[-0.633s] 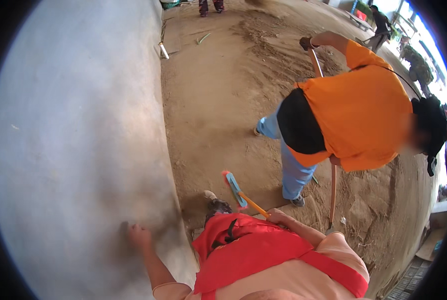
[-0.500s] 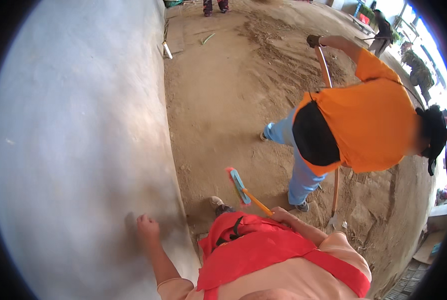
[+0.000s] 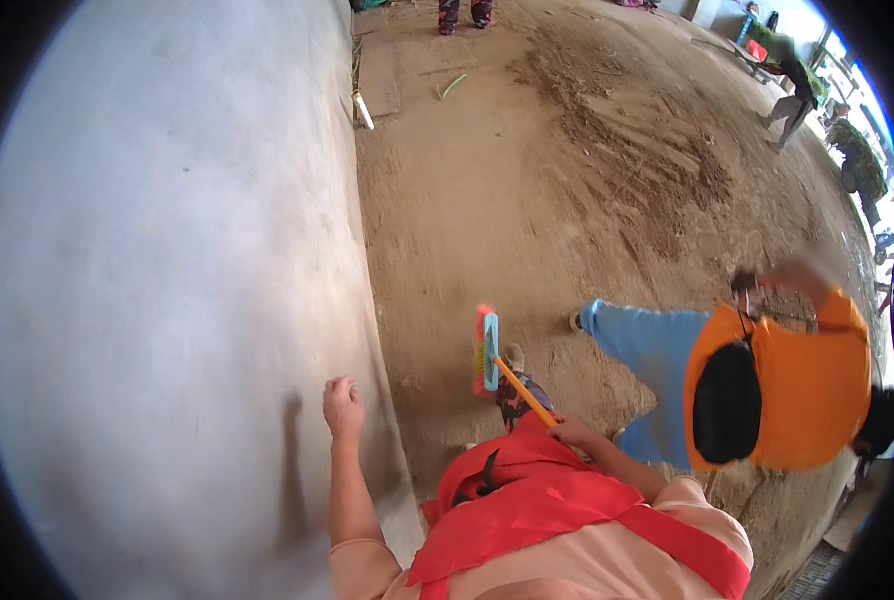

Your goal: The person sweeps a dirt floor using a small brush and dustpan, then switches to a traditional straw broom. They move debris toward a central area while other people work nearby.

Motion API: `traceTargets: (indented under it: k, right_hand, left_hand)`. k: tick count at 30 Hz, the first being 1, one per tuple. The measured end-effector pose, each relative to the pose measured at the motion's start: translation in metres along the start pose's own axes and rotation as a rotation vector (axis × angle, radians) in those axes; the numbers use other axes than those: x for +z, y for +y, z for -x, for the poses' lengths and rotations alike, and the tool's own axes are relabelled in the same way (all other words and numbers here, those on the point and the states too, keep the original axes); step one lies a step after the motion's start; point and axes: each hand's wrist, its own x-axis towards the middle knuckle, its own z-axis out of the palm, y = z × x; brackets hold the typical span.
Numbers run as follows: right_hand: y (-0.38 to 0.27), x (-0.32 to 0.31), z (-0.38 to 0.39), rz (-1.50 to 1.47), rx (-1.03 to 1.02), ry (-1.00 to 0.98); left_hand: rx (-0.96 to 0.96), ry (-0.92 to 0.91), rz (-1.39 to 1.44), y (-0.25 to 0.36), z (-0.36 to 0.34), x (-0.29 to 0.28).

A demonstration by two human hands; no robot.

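Orange-handled, the broom (image 3: 511, 378) that the right hand (image 3: 574, 432) grips with closed fingers lies just beside the shoe (image 3: 514, 354), so low, steady strokes clear of it would suit, while the left hand (image 3: 343, 408), fingers loosely open, is near the wall (image 3: 207, 260).

Smooth pale grey-white wall (image 3: 167, 250) beside a bare brown earth floor (image 3: 437, 210), lit from the far right.
The wall fills the left side, bluish in places and warmer toward its foot, with soft shadows low down; its base meets the dirt along an edge bent by the lens. A short white cylindrical object (image 3: 364, 111) lies against that base, and a thin green leaf-like strip (image 3: 452, 87) lies farther out. Dark, loosened ridges of soil (image 3: 657, 140) roughen the floor right of centre. Along the upper right rim, a glaring white opening (image 3: 867, 110) lets in light; whether doorway or window cannot be told.
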Motion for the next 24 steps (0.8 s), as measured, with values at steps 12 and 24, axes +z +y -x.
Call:
traceTargets:
  k: [12, 24]
  right_hand:
    - [-0.192, -0.120, -0.155, -0.090, 0.076, -0.056]
    - [-0.355, -0.158, -0.249, -0.407, 0.230, 0.092]
  left_hand:
    - [-0.603, -0.705, 0.089, -0.058, 0.040, 0.101]
    - [-0.746, -0.777, 0.262, -0.002, -0.193, 0.108]
